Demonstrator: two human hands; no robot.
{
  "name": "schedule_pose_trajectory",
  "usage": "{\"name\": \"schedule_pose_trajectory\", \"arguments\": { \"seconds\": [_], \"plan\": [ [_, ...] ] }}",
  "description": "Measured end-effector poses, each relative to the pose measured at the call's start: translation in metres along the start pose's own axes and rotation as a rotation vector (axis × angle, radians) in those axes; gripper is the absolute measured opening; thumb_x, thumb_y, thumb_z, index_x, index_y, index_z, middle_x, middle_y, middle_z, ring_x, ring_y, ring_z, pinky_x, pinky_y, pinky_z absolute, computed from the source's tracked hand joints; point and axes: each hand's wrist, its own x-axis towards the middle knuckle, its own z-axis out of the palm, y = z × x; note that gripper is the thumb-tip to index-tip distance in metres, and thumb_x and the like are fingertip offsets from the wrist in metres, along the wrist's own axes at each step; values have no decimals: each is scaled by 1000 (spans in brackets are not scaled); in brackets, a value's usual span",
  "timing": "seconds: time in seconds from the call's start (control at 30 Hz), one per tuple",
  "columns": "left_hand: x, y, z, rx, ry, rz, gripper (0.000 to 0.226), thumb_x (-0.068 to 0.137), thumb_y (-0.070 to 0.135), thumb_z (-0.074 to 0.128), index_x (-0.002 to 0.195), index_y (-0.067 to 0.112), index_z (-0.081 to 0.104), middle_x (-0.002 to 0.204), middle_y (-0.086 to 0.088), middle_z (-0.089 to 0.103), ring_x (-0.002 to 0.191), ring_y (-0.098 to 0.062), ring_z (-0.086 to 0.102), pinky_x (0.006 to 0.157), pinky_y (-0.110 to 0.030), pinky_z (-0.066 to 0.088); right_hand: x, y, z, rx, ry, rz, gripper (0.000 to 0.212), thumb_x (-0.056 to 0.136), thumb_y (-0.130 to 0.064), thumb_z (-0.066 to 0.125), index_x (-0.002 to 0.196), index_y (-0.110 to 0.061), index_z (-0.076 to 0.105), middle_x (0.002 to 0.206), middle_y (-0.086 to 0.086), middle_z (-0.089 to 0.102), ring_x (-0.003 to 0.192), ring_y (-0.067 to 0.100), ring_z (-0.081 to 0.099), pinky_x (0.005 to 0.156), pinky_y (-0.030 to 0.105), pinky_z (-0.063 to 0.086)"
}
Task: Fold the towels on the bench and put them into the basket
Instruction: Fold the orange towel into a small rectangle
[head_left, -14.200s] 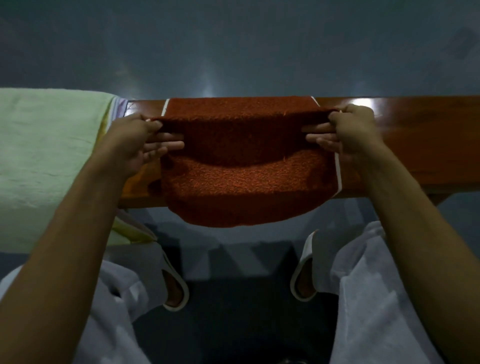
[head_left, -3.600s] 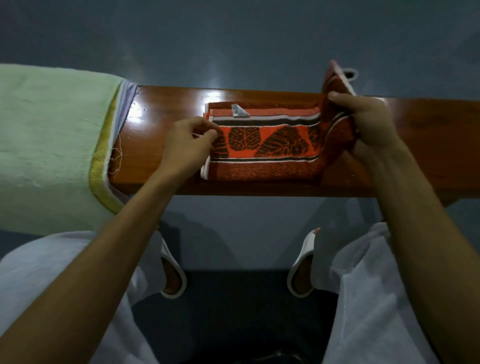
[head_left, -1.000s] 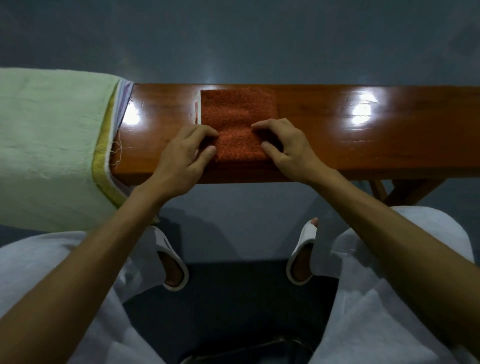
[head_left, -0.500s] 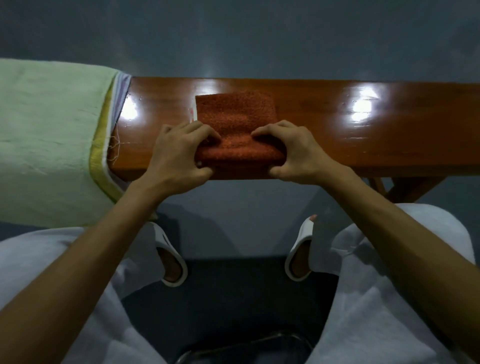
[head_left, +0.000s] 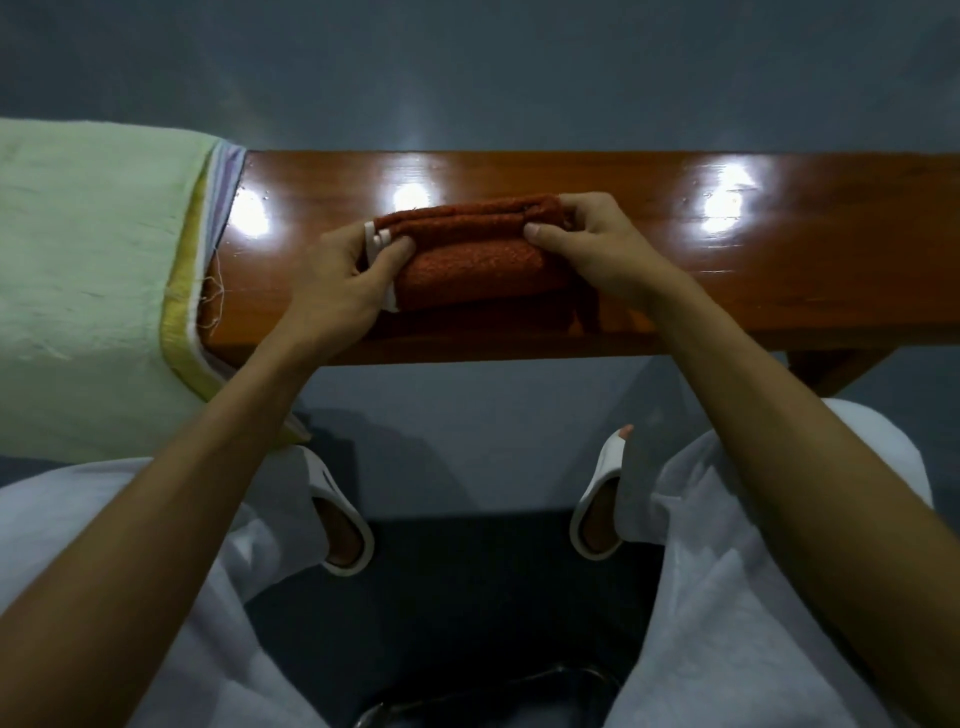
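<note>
A small rust-red towel, folded into a thick bundle, is held just above the glossy wooden bench. My left hand grips its left end, where white edging shows, with thumb on top. My right hand pinches its right end between thumb and fingers. The folded layers' edges face away from me. A dark curved rim shows at the bottom edge between my knees; I cannot tell if it is the basket.
A pale green towel with a yellow border drapes over the bench's left end and hangs toward me. My knees in white trousers and two white slippers are below the bench on the grey floor. Bare bench wood extends to the right.
The flat folded red towel has been doubled over once more and lifted off the bench by both hands; my hands moved from pressing on it to gripping its two ends.
</note>
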Motion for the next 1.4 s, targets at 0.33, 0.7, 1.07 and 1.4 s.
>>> {"name": "schedule_pose_trajectory", "arguments": {
  "seconds": [0.33, 0.7, 1.07, 1.4],
  "plan": [
    [24, 13, 17, 86, 268, -254, 41, 96, 44, 65, 94, 3, 71, 89, -16, 71, 80, -26, 68, 70, -41, 55, 26, 13, 20, -376, 402, 19, 29, 98, -38, 66, 76, -19, 63, 78, -3, 63, 79, 13, 65, 65, 31, 53],
    [17, 13, 25, 344, 496, -59, 35, 97, 46, 61, 94, 12, 67, 87, -4, 70, 78, -18, 65, 69, -33, 49, 27, 13, 31, -624, 515, -16, 27, 99, -46, 58, 91, -21, 61, 82, -3, 62, 75, 16, 60, 53, 23, 34],
    [11, 19, 55, 740, 18, 313, 51, 111, 51, 19, 155, 36, 43, 167, -5, 30, 158, -30, 17, 126, -40, -1, 29, 15, 31, -616, 527, -43, 32, 97, -48, 60, 104, -19, 70, 91, -5, 65, 83, 16, 64, 64, 23, 43],
    [15, 10, 63, 814, 11, 253, 52, 111, 47, 17, 157, 36, 37, 170, -8, 21, 159, -32, 10, 128, -51, 5, 23, 5, 58, -966, 516, -384, 48, 99, -30, 43, 141, -10, 56, 148, 14, 52, 142, 31, 43, 118, 52, 31]
  ]
}}
